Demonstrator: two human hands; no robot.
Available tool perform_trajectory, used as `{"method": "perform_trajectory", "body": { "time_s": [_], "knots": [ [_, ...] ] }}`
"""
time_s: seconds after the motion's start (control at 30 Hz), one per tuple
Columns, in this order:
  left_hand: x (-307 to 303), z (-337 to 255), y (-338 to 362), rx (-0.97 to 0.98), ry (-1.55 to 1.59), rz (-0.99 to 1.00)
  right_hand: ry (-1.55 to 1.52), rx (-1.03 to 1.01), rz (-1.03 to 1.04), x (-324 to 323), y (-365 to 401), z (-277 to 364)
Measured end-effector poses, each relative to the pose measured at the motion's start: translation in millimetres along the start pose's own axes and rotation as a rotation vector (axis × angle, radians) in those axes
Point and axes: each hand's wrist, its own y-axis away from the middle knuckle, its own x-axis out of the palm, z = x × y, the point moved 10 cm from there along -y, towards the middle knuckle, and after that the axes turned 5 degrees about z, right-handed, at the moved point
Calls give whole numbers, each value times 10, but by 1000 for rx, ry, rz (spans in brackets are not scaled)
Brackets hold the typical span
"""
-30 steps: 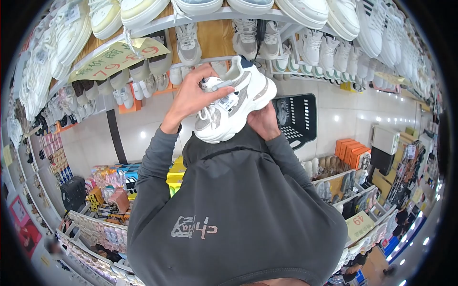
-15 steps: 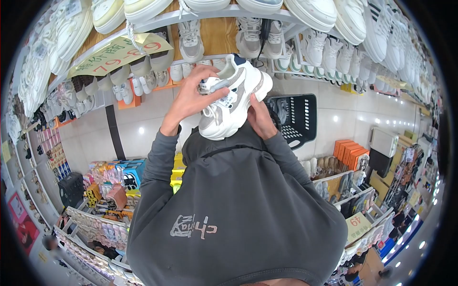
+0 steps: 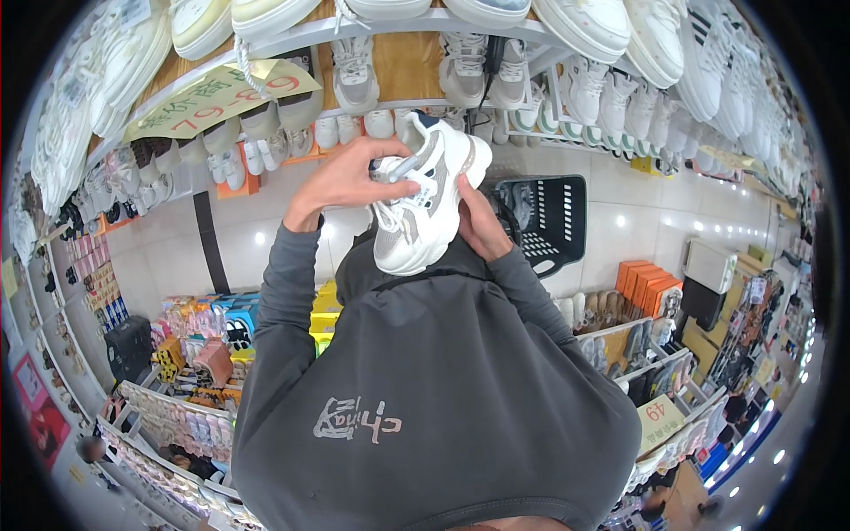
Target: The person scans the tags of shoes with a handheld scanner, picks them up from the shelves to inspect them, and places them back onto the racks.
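Observation:
A chunky white and grey sneaker (image 3: pixel 427 199) with a dark blue heel lining is held up in front of my chest, toe pointing down towards me. My left hand (image 3: pixel 341 184) pinches it around the tongue, thumb on the near side and fingers on the far side. Between thumb and fingers shows a small grey piece (image 3: pixel 405 168), whose kind I cannot tell. A white printed label (image 3: pixel 423 189) hangs by the laces, next to my thumb. Along the thick sole on the other side, my right hand (image 3: pixel 481 223) supports the shoe, thumb pressed to the sole's edge.
Shelves of white sneakers (image 3: pixel 584 26) curve across the top, with a yellow price sign (image 3: pixel 226 99) at left. A black shopping basket (image 3: pixel 567 221) stands on the tiled floor at right. Orange boxes (image 3: pixel 646 288) and more shoe racks lie behind on both sides.
The sneaker has turned a little, its heel shifting left and its toe dropping slightly. My left hand has slid left and lower at the tongue; my right hand stays on the sole.

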Motion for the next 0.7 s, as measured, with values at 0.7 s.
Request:
{"method": "perform_trajectory", "body": {
  "time_s": [0.7],
  "knots": [
    [-18,718,-492,-202,228,-102,614,-223,-124,-492,-535,364]
  ]
}}
